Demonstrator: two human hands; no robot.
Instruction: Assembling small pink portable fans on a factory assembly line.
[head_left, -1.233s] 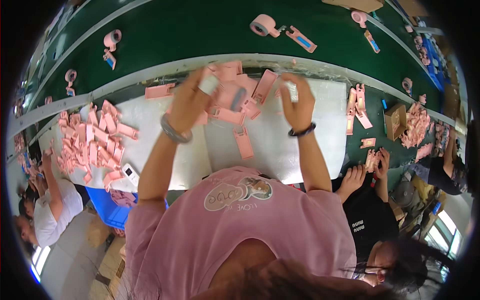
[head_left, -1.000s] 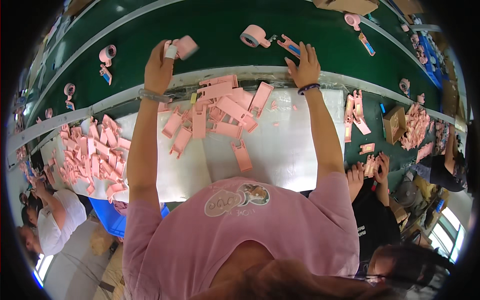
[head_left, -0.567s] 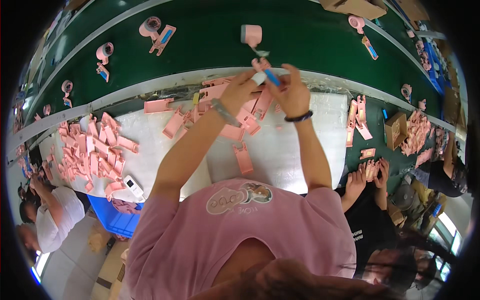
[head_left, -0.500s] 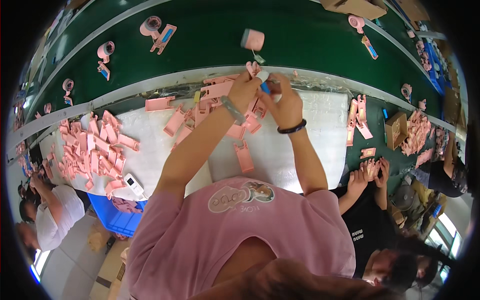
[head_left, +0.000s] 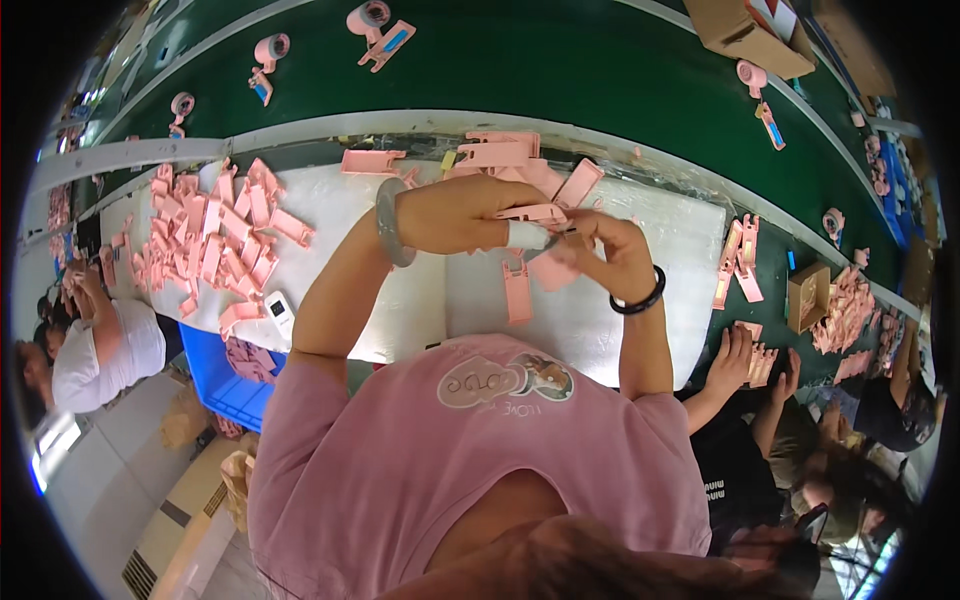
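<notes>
My left hand (head_left: 450, 215) is closed around a long pink plastic housing (head_left: 534, 213), held just above the white padded mat. A white wrap covers the tip of its thumb. Against the housing's right end, the fingers of my right hand (head_left: 618, 248) are pinched together; what exactly they grip is hidden. Just below, between both hands, hangs a blurred pink cylindrical head (head_left: 552, 270) with a grey rim. One pink housing (head_left: 516, 290) lies flat on the mat beneath. Beyond my hands, several more pink housings (head_left: 495, 153) are heaped against the belt's edge.
A large pile of pink parts (head_left: 215, 225) covers the mat's left side, with a white handheld device (head_left: 279, 312) beside it. Below stands a blue crate (head_left: 225, 375). Pink assemblies (head_left: 385, 40) sit on the green belt (head_left: 560, 60). At right, a co-worker's hands (head_left: 735, 360) handle pink parts.
The pink cylindrical head has come off the belt to between my hands. Both hands have drawn back toward me, the left one turning sideways. The view has shifted.
</notes>
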